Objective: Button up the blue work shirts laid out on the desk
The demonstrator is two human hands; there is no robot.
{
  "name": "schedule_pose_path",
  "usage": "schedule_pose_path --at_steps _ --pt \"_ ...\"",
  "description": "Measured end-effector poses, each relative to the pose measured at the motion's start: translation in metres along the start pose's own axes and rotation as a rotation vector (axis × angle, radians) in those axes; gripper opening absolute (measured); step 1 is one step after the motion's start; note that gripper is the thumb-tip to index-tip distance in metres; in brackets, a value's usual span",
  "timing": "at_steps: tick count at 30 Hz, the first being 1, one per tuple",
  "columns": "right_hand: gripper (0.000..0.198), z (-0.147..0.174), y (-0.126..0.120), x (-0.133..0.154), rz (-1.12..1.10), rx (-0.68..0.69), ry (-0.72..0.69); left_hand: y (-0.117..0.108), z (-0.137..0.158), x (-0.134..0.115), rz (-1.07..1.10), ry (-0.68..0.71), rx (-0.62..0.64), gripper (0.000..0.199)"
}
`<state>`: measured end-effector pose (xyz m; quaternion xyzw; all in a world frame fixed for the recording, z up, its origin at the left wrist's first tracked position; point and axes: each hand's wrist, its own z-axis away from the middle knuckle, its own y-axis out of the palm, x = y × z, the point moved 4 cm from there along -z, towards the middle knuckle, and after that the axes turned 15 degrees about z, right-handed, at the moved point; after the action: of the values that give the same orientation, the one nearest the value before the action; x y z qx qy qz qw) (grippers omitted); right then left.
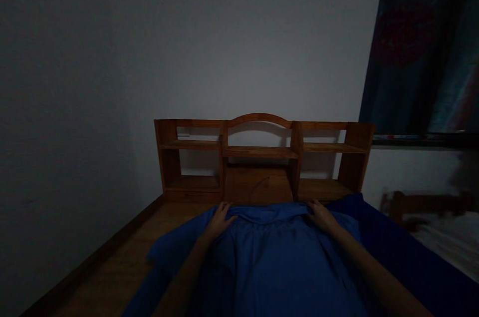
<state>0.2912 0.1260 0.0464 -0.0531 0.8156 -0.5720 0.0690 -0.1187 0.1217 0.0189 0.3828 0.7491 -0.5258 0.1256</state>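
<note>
Blue garment: (277,249) spread at six o'clock, its gathered upper edge facing the shelf unit (258,152) at the centre.
Left hand: (220,222) between six and seven o'clock, on that edge.
Right hand: (320,214) between four and five, on the same edge.
Grip: hands well apart; cannot tell whether the fingers pinch the fabric.
Wooden surface: (127,267) seven o'clock.
Darker blue cloth: (407,262) four o'clock, beside the garment.
</note>
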Motion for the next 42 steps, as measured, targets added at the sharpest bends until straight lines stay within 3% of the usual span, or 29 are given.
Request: schedule_pose_path --at_steps 5,8,9,11,13,17,21,26,29,35,39,42 --pt "0.04 0.009 0.037 -0.015 -0.047 0.006 0.016 -0.024 0.006 -0.027 -0.277 -0.009 -0.069 0.061" --pt "0.04 0.012 0.046 -0.016 -0.086 -0.014 0.026 -0.024 0.028 -0.034 -0.262 -0.223 -0.001 0.074" --pt "0.04 0.013 0.047 -0.017 -0.099 -0.02 0.027 -0.023 0.036 -0.032 -0.176 -0.316 0.019 0.07" --pt "0.038 0.013 0.047 -0.017 -0.129 -0.035 0.025 -0.024 0.047 -0.026 0.046 -0.451 0.017 0.041" --pt "0.038 0.013 0.044 -0.018 -0.163 -0.058 0.028 -0.028 0.047 -0.023 0.241 -0.493 -0.026 0.013" --pt "0.04 0.013 0.036 -0.025 -0.253 -0.145 0.067 -0.031 0.016 -0.034 0.56 -0.481 -0.102 0.022" --pt "0.048 0.015 0.03 -0.037 -0.353 -0.245 0.174 -0.018 -0.032 -0.057 0.913 -0.408 -0.241 0.032" --pt "0.05 0.016 0.031 -0.04 -0.433 -0.231 0.172 0.008 -0.079 -0.065 1.079 -0.328 -0.358 0.03" --pt "0.05 0.014 0.033 -0.039 -0.438 -0.21 0.14 0.023 -0.077 -0.051 1.012 -0.329 -0.335 0.025" --pt "0.045 0.007 0.038 -0.044 -0.423 -0.2 0.115 0.03 -0.03 -0.02 0.75 -0.228 -0.267 0.027" --pt "0.042 0.006 0.038 -0.045 -0.418 -0.182 0.096 -0.001 -0.007 -0.018 0.261 -0.077 -0.142 0.032" --pt "0.04 0.006 0.038 -0.045 -0.421 -0.171 0.085 -0.043 0.035 -0.021 -0.101 -0.093 -0.168 0.034"
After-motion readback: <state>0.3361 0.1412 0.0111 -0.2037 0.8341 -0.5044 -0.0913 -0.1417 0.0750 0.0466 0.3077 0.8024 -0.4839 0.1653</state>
